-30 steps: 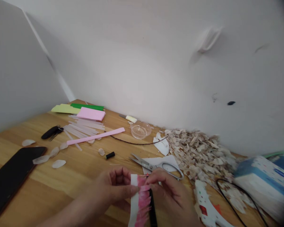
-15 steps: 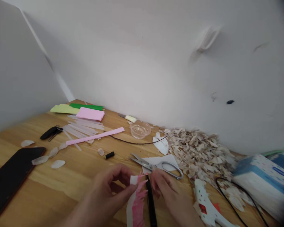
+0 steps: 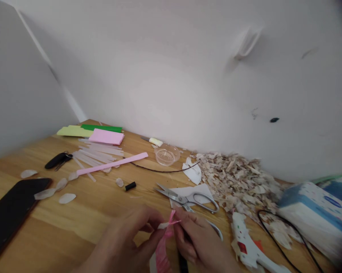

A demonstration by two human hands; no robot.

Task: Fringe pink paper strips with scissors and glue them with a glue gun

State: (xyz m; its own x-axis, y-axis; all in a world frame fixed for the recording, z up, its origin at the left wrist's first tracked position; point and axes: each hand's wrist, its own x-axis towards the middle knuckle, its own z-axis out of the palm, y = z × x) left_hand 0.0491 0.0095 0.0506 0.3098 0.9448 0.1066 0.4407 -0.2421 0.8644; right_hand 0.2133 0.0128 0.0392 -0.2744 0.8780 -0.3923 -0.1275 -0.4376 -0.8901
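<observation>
My left hand pinches the white edge of a pink-and-white fringed paper strip, which hangs down toward the bottom of the view. At the strip's upper end, my right hand is closed with its fingertips on the thin pink fringe. A black pen-like stick shows below the right hand; its upper part is hidden, and I cannot tell whether the hand grips it. Just beyond the hands lie scissors with grey handles, blades apart, partly over a white paper piece.
Left are a phone, keys, pale strips, a pink strip and folded papers. A black cap and clear dish lie mid-table. Right are dried petals, a glue gun and tissue pack.
My right hand has moved in to the strip's upper end and pinches its fringe. The strip's top has tilted right, and the black stick is now mostly covered by the right hand.
</observation>
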